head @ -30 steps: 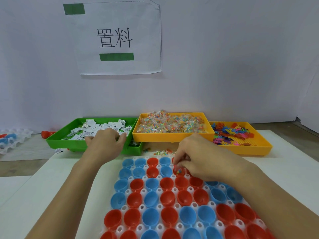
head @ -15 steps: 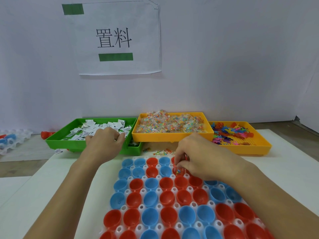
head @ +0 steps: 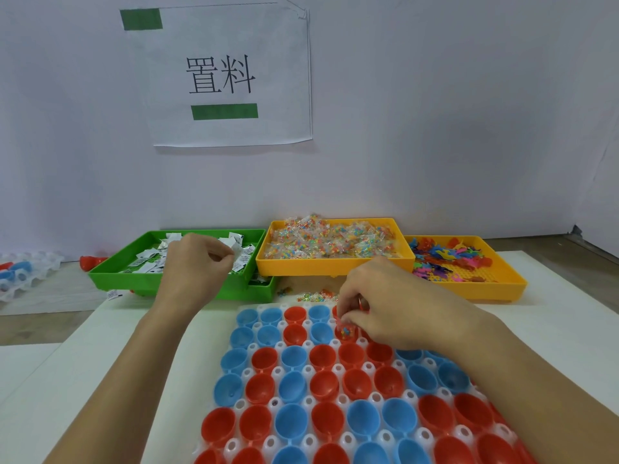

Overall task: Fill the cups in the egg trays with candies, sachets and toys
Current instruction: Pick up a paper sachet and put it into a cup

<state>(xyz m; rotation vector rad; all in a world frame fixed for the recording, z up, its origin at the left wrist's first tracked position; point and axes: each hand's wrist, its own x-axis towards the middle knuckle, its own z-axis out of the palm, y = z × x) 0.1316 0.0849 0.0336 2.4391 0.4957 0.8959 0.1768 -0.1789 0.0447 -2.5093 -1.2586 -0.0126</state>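
Red and blue cups upright in white egg tray; candy packet in one far red cup.

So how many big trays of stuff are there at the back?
3. A green tray of white sachets on the left, a yellow tray of candies in the middle, and another yellow tray of colourful toys on the right.

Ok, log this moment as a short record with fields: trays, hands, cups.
left hand: over the green tray of white sachets, fingers curled; a held sachet can't be confirmed
right hand: pinching a candy packet at a red cup in the egg tray
middle tray: orange, candy packets
right tray: orange, coloured toys
other cups: look mostly empty
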